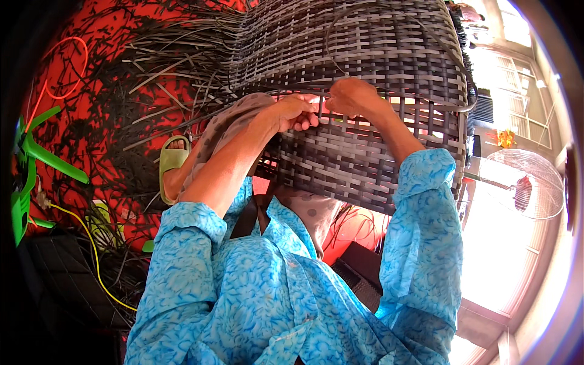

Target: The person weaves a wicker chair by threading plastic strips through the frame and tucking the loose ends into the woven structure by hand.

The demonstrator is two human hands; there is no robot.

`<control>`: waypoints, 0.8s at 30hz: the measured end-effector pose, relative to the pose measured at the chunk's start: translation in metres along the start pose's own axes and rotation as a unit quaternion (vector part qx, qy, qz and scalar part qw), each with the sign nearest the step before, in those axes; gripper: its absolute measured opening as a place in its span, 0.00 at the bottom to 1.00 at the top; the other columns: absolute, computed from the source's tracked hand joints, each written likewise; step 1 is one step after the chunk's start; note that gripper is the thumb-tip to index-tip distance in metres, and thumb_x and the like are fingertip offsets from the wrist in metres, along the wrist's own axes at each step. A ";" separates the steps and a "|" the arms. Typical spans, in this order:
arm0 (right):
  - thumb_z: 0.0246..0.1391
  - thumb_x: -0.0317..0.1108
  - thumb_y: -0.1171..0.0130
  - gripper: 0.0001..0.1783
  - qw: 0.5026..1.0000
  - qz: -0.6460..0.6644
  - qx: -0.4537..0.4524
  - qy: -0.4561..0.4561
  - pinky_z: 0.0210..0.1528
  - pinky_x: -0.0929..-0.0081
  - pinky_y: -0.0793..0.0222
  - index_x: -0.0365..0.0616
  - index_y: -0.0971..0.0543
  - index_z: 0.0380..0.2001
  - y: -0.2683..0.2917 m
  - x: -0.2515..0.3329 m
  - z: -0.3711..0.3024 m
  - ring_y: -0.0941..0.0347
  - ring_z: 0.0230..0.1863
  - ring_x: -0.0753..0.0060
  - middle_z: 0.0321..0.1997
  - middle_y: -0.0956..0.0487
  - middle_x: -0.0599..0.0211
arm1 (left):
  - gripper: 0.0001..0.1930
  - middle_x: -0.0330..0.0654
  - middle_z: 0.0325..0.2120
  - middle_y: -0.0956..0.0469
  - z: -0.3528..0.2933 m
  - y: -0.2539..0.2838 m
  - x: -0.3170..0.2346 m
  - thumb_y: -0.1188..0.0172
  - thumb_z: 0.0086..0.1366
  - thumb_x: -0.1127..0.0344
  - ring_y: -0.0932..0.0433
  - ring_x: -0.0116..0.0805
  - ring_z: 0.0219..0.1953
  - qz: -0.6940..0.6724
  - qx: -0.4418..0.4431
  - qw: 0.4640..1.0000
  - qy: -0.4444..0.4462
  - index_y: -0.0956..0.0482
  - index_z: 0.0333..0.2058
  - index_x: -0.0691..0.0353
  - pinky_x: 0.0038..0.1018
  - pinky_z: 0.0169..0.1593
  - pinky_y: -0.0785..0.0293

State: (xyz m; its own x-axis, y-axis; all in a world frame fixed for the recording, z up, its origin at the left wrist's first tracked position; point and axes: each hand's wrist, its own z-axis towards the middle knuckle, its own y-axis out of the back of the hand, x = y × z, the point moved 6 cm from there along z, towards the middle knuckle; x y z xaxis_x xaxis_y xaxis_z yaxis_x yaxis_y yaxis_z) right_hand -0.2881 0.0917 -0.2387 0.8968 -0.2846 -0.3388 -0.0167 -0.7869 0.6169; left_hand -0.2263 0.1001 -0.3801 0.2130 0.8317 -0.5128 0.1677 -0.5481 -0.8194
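Observation:
A large panel woven from flat grey and dark brown wicker strips (340, 159) curves in front of me. A row of openings crosses it, with upright strips left bare. My left hand (295, 114) is at the left end of these openings, its fingers curled and the thumb pressed near an upright strip; what they pinch is hidden. Just right of it, my right hand (354, 97) is closed against the weave, knuckles up. A long loose wicker strip (326, 45) loops over the panel and runs down to this hand, which appears to grip it.
Loose strip ends (182, 52) fan out from the panel's left side. Dark offcuts litter the red floor (70, 79). At left are a green plastic frame (52, 159) and a yellow cable (91, 237). A round wire-caged fan (524, 184) stands at right.

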 end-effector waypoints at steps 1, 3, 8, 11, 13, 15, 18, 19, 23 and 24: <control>0.46 0.38 0.52 0.13 0.999 -0.035 0.004 0.009 0.28 0.62 0.28 0.40 0.22 0.23 -0.002 0.002 0.003 0.24 0.23 0.59 0.18 0.23 0.60 | 0.17 0.39 0.19 0.23 0.000 0.000 0.001 0.53 0.66 0.69 0.30 0.21 0.13 -0.001 0.014 1.000 0.006 0.31 0.53 0.59 0.17 0.16 0.37; 0.46 0.38 0.52 0.13 1.000 -0.020 0.000 -0.004 0.29 0.62 0.28 0.41 0.22 0.23 -0.005 0.000 0.008 0.24 0.25 0.59 0.18 0.23 0.60 | 0.16 0.38 0.19 0.23 0.001 0.000 0.003 0.51 0.66 0.68 0.31 0.21 0.13 0.012 0.046 0.999 0.011 0.31 0.52 0.58 0.17 0.16 0.38; 0.48 0.32 0.48 0.11 0.998 0.052 0.028 -0.025 0.36 0.64 0.26 0.40 0.20 0.30 -0.009 -0.006 0.009 0.21 0.29 0.62 0.22 0.20 0.61 | 0.09 0.37 0.20 0.23 0.002 0.014 -0.003 0.47 0.65 0.64 0.30 0.20 0.14 0.088 -0.028 0.996 -0.019 0.26 0.43 0.58 0.16 0.16 0.40; 0.51 0.37 0.48 0.11 0.998 0.066 0.000 -0.026 0.34 0.64 0.28 0.46 0.21 0.34 -0.004 -0.005 0.003 0.22 0.28 0.62 0.21 0.21 0.61 | 0.06 0.35 0.19 0.24 -0.003 0.027 -0.015 0.41 0.61 0.63 0.29 0.20 0.15 0.101 -0.115 0.987 -0.048 0.23 0.30 0.58 0.17 0.16 0.42; 0.52 0.37 0.47 0.12 0.996 0.080 -0.034 -0.020 0.36 0.65 0.28 0.48 0.21 0.38 -0.001 0.000 -0.004 0.22 0.29 0.63 0.23 0.20 0.60 | 0.06 0.34 0.22 0.23 -0.009 0.038 -0.021 0.40 0.59 0.63 0.30 0.20 0.15 0.132 -0.109 0.984 -0.055 0.23 0.30 0.57 0.16 0.17 0.41; 0.52 0.40 0.45 0.14 0.989 0.078 -0.121 0.019 0.38 0.66 0.28 0.49 0.21 0.41 0.012 0.006 -0.014 0.22 0.30 0.62 0.25 0.20 0.60 | 0.03 0.36 0.22 0.24 -0.016 0.063 -0.031 0.39 0.56 0.68 0.29 0.22 0.17 0.162 -0.106 0.977 -0.091 0.23 0.29 0.58 0.18 0.17 0.40; 0.52 0.42 0.43 0.17 0.980 0.076 -0.169 0.072 0.40 0.67 0.28 0.49 0.22 0.45 0.034 0.007 -0.037 0.22 0.32 0.59 0.30 0.19 0.58 | 0.03 0.37 0.24 0.24 -0.042 0.143 -0.048 0.40 0.56 0.68 0.28 0.24 0.18 0.074 -0.113 0.987 -0.090 0.23 0.31 0.57 0.19 0.20 0.31; 0.52 0.42 0.43 0.18 0.976 0.073 -0.181 0.099 0.40 0.67 0.28 0.49 0.22 0.45 0.045 0.006 -0.047 0.22 0.33 0.59 0.32 0.19 0.58 | 0.04 0.38 0.24 0.23 -0.058 0.181 -0.050 0.40 0.58 0.67 0.28 0.24 0.18 0.066 -0.183 0.977 -0.087 0.24 0.31 0.56 0.18 0.19 0.32; 0.50 0.43 0.41 0.17 0.935 0.132 -0.291 0.151 0.37 0.64 0.29 0.52 0.21 0.43 0.103 -0.036 -0.125 0.23 0.33 0.57 0.34 0.20 0.58 | 0.13 0.45 0.35 0.20 -0.205 0.325 -0.076 0.44 0.62 0.62 0.22 0.32 0.34 0.309 -0.408 0.848 -0.135 0.25 0.43 0.61 0.22 0.34 0.28; 0.52 0.42 0.41 0.17 0.919 0.197 -0.318 0.124 0.35 0.68 0.29 0.51 0.21 0.45 0.112 -0.055 -0.151 0.24 0.30 0.65 0.32 0.20 0.61 | 0.18 0.46 0.40 0.20 -0.266 0.338 -0.086 0.47 0.64 0.60 0.22 0.36 0.44 0.637 -0.404 0.646 -0.116 0.26 0.50 0.61 0.27 0.46 0.26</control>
State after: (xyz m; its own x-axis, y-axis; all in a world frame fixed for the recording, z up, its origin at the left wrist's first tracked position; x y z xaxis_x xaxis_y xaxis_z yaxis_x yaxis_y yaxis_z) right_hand -0.2724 0.1015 -0.0440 0.9513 -0.2825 0.1237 -0.1708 -0.1484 0.9741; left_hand 0.0687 -0.1802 -0.5452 0.5390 -0.4012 -0.7406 0.4661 -0.5903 0.6590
